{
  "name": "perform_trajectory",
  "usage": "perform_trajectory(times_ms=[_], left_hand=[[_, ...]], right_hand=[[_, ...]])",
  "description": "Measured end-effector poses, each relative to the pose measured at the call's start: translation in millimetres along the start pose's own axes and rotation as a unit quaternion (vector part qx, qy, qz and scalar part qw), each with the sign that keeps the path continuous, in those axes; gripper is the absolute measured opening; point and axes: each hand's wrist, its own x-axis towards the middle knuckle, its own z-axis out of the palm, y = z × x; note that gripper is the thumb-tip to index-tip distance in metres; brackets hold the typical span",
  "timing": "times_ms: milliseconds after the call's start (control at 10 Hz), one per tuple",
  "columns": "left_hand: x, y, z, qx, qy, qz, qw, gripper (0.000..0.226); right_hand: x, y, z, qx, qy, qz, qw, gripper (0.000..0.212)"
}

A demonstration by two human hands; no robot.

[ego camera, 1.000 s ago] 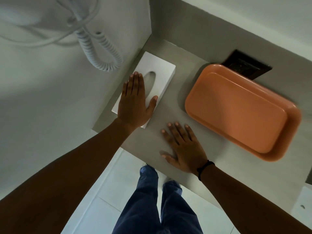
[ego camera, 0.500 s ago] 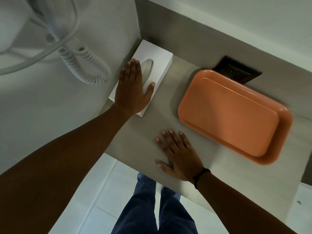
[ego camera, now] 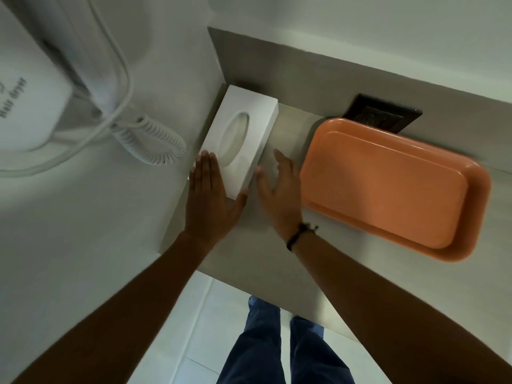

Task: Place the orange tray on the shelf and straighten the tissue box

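**Squaring a tissue box in a shelf corner**

Spanning the corner is a grey shelf point(ego camera: 263, 253), on whose right part an orange tray point(ego camera: 388, 187) is seen lying flat, just in front of a dark wall socket point(ego camera: 383, 113). A white hair dryer point(ego camera: 30, 106) with a coiled cord point(ego camera: 151, 139) is mounted on the left wall. A white tissue box point(ego camera: 249, 126) is set in the corner, flanked by the left hand point(ego camera: 210, 200), fingers flat on its near end, and the right hand point(ego camera: 279, 195), fingers spread loose beside it.

Both arms reach forward, left hand point(ego camera: 212, 200) flat with fingers together, right hand point(ego camera: 279, 195) open, thumb out.
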Motion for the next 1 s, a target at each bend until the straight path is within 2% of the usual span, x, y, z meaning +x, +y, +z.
perform_trajectory(times_ms=[100, 200, 300, 900, 1000], left_hand=[[-18, -7, 4, 0.016, -0.041, -0.003, 0.999, 0.106], [-19, -10, 6, 0.015, -0.051, -0.010, 0.999, 0.103], [-15, -8, 9, 0.008, -0.044, -0.016, 0.999, 0.101], [9, -16, 8, -0.022, -0.020, -0.018, 0.999, 0.100], [15, -11, 6, -0.023, 0.021, 0.011, 0.999, 0.091]], right_hand=[[45, -35, 14, 0.104, -0.008, 0.109, 0.988, 0.052], [64, -40, 20, 0.077, -0.036, 0.163, 0.983, 0.060], [72, -35, 24, 0.049, -0.040, 0.156, 0.986, 0.053], [103, -46, 39, 0.071, -0.061, 0.163, 0.982, 0.058], [88, -35, 32, 0.061, -0.048, 0.149, 0.986, 0.046]])
